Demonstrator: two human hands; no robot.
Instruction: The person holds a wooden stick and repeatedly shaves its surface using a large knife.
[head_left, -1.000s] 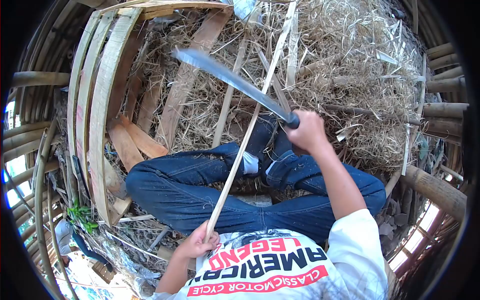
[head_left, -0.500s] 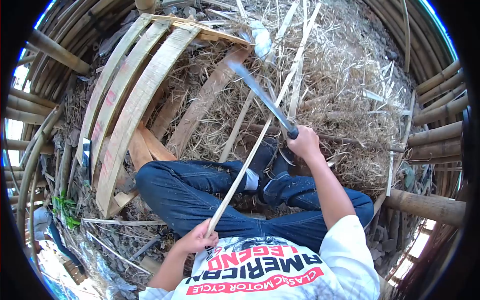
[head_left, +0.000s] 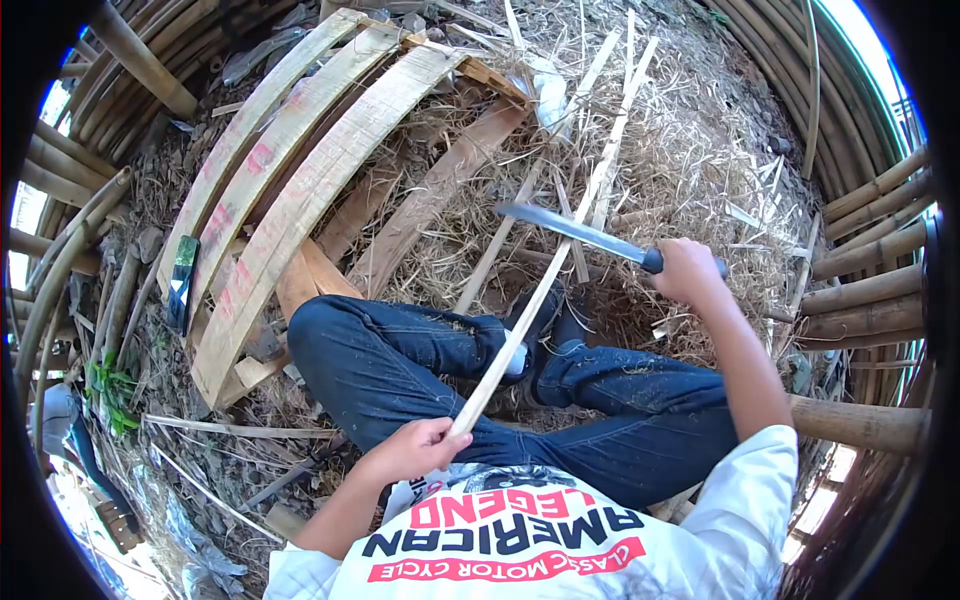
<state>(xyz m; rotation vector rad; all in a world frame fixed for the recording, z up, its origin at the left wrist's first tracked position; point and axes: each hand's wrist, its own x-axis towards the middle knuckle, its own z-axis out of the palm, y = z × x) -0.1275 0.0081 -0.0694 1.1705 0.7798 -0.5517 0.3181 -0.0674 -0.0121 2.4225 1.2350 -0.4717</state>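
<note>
Shavings (head_left: 735, 190) litter the ground (head_left: 695, 62) around our pale strip (head_left: 533, 310). Our left hand (head_left: 412, 450) grips its near end; its long axis runs forward and rightward. Right of the strip, our right hand (head_left: 688, 272) clasps a knife (head_left: 612, 243), blade (head_left: 540, 219) crossing it, contact unclear to us.

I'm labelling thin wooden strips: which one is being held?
The strip running up from the left hand, crossed by the knife; the other strips lie unheld on the ground.
</note>
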